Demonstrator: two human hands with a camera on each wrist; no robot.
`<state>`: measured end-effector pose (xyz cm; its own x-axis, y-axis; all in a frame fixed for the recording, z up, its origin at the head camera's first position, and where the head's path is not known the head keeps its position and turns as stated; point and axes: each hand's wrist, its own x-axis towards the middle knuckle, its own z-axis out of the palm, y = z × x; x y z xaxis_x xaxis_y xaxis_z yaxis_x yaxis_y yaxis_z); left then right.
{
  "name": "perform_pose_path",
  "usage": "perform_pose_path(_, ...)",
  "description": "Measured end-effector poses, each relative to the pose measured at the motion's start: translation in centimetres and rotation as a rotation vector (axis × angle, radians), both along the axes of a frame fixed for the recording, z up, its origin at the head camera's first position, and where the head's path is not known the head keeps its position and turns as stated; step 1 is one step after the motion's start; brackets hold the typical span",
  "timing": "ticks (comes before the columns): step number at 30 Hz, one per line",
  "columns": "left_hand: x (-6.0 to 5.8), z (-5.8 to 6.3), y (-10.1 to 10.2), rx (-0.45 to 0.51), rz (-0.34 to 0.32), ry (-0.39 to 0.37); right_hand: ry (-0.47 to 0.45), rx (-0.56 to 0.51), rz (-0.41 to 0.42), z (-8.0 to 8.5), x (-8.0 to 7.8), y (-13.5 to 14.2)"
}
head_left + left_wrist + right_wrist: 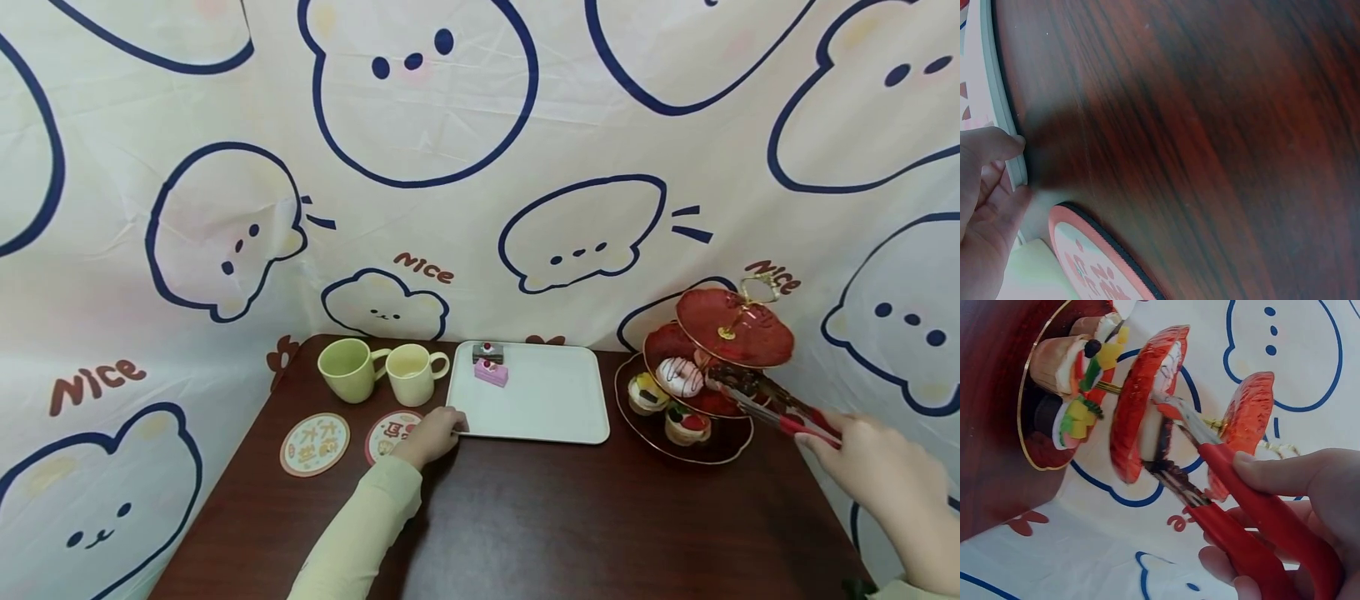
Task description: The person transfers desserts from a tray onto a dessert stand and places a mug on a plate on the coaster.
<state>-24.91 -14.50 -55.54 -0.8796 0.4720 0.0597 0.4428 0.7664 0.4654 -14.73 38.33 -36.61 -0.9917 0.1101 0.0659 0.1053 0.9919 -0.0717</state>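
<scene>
My left hand pinches the near left corner of a white tray, thumb and fingers either side of its rim in the left wrist view. On the tray lie a dark cake slice and a pink cake slice. My right hand grips red-handled tongs. Their tips reach onto the middle tier of a red tiered stand, either side of a pale and dark brown cake piece. Beside it sits a white drizzled pastry.
Two cupcakes, one yellow-topped and one red-topped, stand on the stand's bottom tier. At the left are a green mug, a cream mug and two round coasters. A printed cloth hangs behind the table.
</scene>
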Motion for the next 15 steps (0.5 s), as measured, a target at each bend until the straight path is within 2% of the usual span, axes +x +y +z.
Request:
perform_pose_path(5,0.0,0.0,-0.1,0.002,0.002,0.000,-0.100,0.014,0.021,0.9,-0.7,-0.4)
perform_pose_path(9,0.0,0.0,-0.1,0.009,0.001,-0.008,-0.184,0.007,0.017,0.9,-1.4,-0.3)
perform_pose_path(15,-0.1,0.0,-0.2,0.010,-0.003,-0.014,-0.209,-0.036,0.052,1.1,-1.4,-0.6)
